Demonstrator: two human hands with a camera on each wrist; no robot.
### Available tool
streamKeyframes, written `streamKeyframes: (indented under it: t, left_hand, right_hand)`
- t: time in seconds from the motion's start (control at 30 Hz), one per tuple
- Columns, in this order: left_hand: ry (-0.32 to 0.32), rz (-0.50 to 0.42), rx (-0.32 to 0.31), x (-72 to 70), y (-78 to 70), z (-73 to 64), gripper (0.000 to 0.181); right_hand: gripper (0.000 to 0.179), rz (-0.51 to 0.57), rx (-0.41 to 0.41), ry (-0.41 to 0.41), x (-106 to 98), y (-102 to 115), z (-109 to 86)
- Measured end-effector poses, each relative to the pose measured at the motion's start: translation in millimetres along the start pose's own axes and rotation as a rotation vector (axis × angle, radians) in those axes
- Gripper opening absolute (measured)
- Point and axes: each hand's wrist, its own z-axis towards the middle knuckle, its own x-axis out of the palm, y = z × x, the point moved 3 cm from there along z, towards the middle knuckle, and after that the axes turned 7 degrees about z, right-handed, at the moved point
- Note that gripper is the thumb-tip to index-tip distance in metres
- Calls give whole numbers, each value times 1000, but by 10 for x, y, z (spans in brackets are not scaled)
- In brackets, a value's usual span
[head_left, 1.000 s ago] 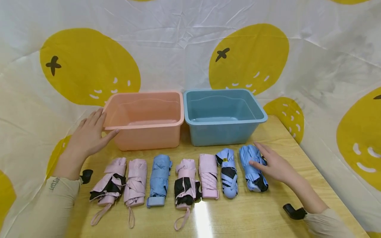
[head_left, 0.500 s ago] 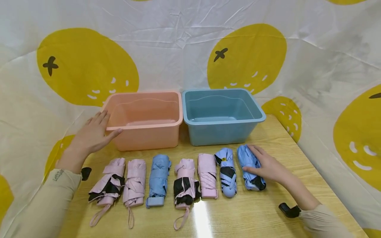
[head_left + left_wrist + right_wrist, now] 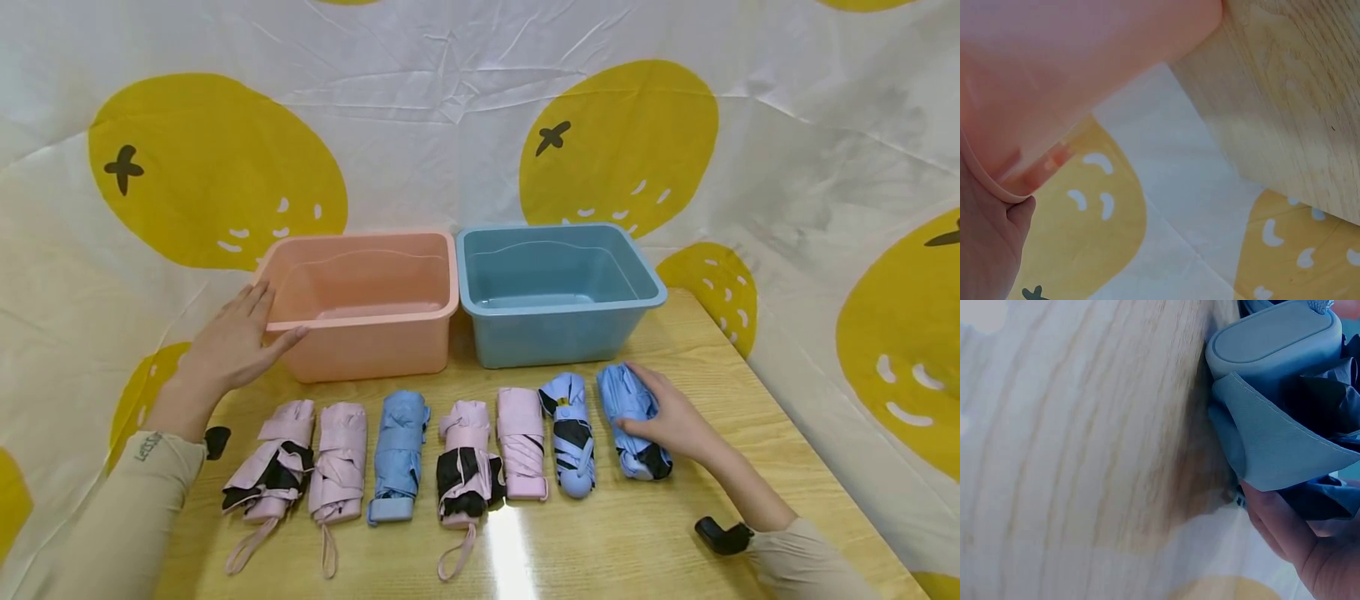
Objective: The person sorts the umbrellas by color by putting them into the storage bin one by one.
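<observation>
My left hand (image 3: 228, 343) rests on the near left corner of a pink plastic bin (image 3: 367, 354), fingers straight along its side and thumb by the front rim. In the left wrist view the thumb (image 3: 1022, 215) lies right at the bin's rim. At the right end of a row, my right hand (image 3: 671, 417) grips a folded blue umbrella (image 3: 626, 400) lying on the table, thumb across its top. The right wrist view shows the umbrella's pale handle end (image 3: 1272, 340) and loose fabric, with fingers (image 3: 1279, 515) against its side.
Other folded umbrellas lie in the row: several pink ones, such as one (image 3: 340, 458) at left, and blue ones (image 3: 401, 454) among them. A blue bin (image 3: 562, 337) stands beside the pink one. Behind hangs a fruit-patterned cloth (image 3: 405, 125). The wooden table (image 3: 600, 542) ends at right.
My right hand has settled closer around the rightmost blue umbrella. My left hand has shifted slightly onto the pink bin's corner. The whole head view has drifted a little.
</observation>
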Motion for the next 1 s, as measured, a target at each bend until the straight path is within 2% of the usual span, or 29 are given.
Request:
streamKeyframes:
  t: [0.3,0.53,0.73,1.0]
  left_hand:
    - [6,-2,1,-35,-9,-2,99]
    - [-6,-14,-1,-14,-21,-16,99]
    - [-14,-37,-5,0,-6,-34,100]
    - [-31,-32,1,5,-15,-27,100]
  right_hand:
    - [99,51,14,-60,-58,-43,-46]
    - [101,82,-7,-149,-153,-17,-125]
    - [103,127,-52,-230,-238,98,-130]
    - [101,209,-104,-333,-419,439,-92]
